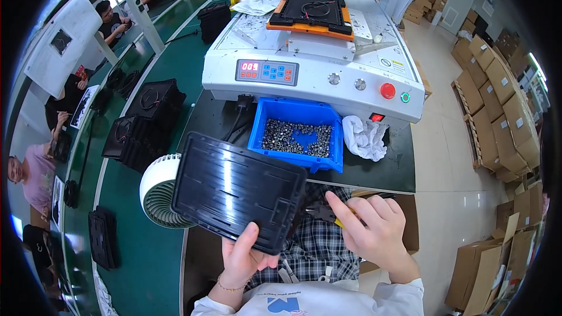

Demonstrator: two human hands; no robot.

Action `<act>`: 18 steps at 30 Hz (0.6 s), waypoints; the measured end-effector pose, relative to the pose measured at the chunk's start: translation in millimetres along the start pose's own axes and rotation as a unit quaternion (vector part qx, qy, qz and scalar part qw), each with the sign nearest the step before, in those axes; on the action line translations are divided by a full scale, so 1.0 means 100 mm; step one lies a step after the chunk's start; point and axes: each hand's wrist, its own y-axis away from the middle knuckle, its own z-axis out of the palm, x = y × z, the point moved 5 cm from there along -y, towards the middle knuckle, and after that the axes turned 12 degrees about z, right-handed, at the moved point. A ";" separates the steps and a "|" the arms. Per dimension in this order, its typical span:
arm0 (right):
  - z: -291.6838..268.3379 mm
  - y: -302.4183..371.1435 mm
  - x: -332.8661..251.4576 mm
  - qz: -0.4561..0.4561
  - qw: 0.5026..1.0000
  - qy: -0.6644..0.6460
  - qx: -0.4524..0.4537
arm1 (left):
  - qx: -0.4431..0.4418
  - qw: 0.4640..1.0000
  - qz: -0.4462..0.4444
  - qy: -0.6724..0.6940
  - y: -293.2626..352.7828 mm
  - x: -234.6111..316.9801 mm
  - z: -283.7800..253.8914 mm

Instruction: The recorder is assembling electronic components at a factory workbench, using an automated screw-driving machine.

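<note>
My left hand (246,257) grips a flat black plastic panel (234,190) by its lower edge, thumb on top. The panel is rectangular with rounded corners and shallow ribs, and it is tilted over my lap. Closed around a pair of pliers (321,210) with a yellow handle, my right hand (373,228) is just right of the panel. The plier jaws point left toward the panel's right edge; whether they touch it I cannot tell. Beyond the panel, a blue bin (298,110) holds many small metal nuts.
A white machine (319,82) with buttons carries an orange fixture (310,28) and black part. Crumpled white paper (364,137) lies right of the bin, a white fan (159,190) left. Black cases (155,102) stand on the green conveyor (137,240). Cardboard boxes line the right; people sit far left.
</note>
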 end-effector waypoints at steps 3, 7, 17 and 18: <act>-0.02 0.02 0.09 0.042 0.998 -0.055 0.002 | 0.033 0.999 -0.006 0.020 -0.01 0.03 -0.05; 0.02 0.02 0.24 0.128 0.977 -0.171 -0.014 | 0.029 0.998 -0.032 0.034 0.02 0.00 -0.06; 0.06 0.07 0.06 0.061 0.997 -0.055 -0.002 | 0.043 0.897 -0.255 0.359 0.05 -0.19 0.00; 0.07 0.07 0.06 0.062 0.997 -0.053 -0.013 | 0.036 0.888 -0.260 0.378 0.03 -0.18 0.01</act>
